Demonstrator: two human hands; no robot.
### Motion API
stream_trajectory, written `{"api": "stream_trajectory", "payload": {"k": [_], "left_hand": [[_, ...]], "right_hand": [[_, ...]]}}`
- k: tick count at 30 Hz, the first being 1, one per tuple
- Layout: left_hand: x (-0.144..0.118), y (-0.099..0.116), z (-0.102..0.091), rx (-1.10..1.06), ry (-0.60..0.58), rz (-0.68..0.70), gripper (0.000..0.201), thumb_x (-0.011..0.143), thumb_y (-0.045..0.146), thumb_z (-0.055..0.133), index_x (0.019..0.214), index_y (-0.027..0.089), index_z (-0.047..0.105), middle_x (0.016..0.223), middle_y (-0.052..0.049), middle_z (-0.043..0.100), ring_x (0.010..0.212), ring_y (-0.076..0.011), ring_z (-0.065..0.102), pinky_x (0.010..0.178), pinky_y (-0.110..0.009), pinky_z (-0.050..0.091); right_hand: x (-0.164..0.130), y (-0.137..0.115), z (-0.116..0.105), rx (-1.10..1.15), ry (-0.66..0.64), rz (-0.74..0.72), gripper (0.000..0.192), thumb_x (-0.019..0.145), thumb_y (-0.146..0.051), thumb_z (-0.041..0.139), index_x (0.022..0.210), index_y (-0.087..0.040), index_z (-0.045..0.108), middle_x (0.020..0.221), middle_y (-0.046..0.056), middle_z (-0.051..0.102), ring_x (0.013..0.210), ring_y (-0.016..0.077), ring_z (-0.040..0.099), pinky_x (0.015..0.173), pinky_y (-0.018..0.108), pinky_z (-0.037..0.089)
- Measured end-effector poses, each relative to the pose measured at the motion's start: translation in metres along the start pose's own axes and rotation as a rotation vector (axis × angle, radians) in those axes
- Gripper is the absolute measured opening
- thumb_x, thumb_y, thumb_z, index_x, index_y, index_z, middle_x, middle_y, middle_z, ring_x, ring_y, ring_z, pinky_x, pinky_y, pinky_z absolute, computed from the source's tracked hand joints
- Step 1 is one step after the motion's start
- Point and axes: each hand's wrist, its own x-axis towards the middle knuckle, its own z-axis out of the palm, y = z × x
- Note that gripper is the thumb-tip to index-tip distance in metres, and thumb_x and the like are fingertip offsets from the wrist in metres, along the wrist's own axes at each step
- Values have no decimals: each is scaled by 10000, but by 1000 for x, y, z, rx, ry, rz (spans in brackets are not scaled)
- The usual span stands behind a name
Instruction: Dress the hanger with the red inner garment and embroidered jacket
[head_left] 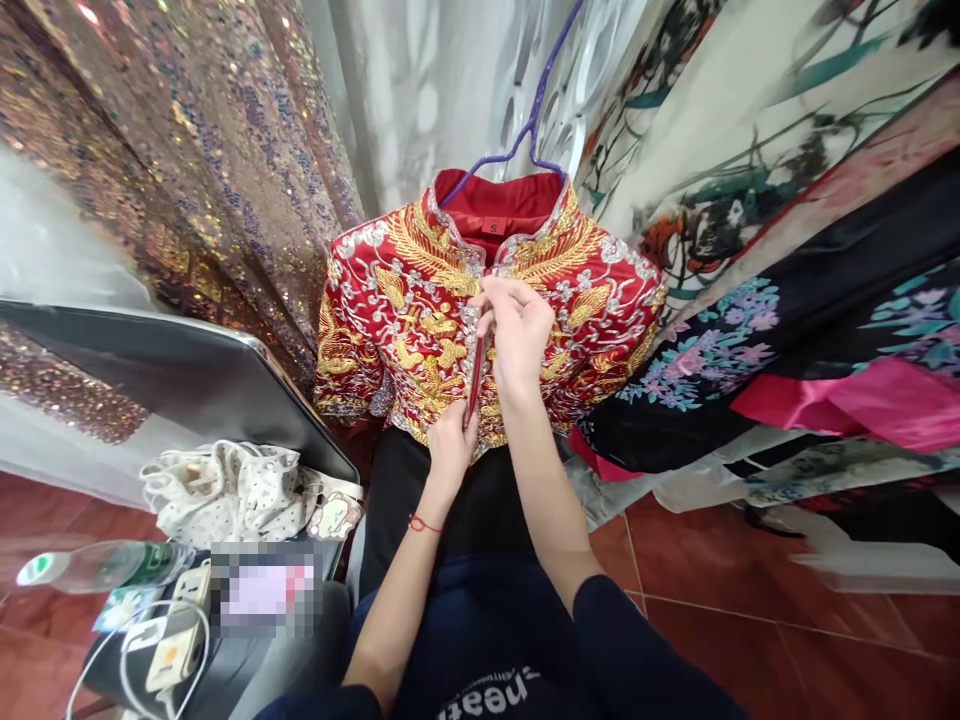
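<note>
A red jacket (420, 330) with gold and silver embroidery, short sleeves and a stand-up collar hangs before me on a purple hanger (534, 125). Low on its front opening, my left hand (450, 445) is closed on the front edge, a narrow red strip (475, 375) standing out above the fingers. Just under the collar, my right hand (516, 325) pinches the top of the same opening. Its fingertips cover whatever small fastening may be there. A red label marked S (493, 226) shows inside the neck.
Left of me a black chair (225, 390) carries a spotted white cloth bag (225, 490), a plastic bottle (105, 566), a power strip (180, 630) and a white cable. Sequined fabric (225, 150) hangs at left, floral garments (712, 340) at right. Red tiles (712, 560) cover the floor.
</note>
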Motion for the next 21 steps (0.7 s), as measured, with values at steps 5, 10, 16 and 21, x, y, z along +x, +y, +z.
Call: {"api": "stream_trajectory", "payload": {"k": [5, 10, 16, 21], "left_hand": [[2, -4, -1, -15, 17, 11, 197, 951, 304, 514, 775, 217, 532, 709, -12, 566, 653, -164, 556, 628, -261, 308], [-14, -11, 1, -91, -245, -75, 190, 932, 305, 527, 768, 210, 543, 681, 8, 589, 639, -145, 560, 628, -244, 338], [-34, -23, 17, -343, -517, -24, 274, 874, 423, 598, 738, 186, 613, 703, -11, 650, 646, -135, 568, 634, -242, 410], [-29, -20, 10, -430, -509, 1, 320, 856, 478, 624, 757, 175, 637, 706, -21, 656, 651, -144, 581, 632, -255, 430]], "right_hand": [[11, 3, 5, -91, -22, -69, 237, 924, -410, 573, 823, -197, 594, 703, -18, 664, 448, 43, 496, 477, 205, 393], [15, 3, -4, -511, -14, -126, 286, 935, -457, 539, 814, -206, 606, 659, -7, 651, 533, 106, 568, 547, 248, 416], [30, -11, -10, -947, 5, -144, 400, 901, -467, 614, 603, -206, 563, 561, -3, 612, 580, 153, 566, 626, 284, 378], [29, -13, -11, -1124, 15, -207, 410, 900, -491, 642, 618, -200, 581, 564, 5, 610, 580, 157, 548, 606, 268, 312]]}}
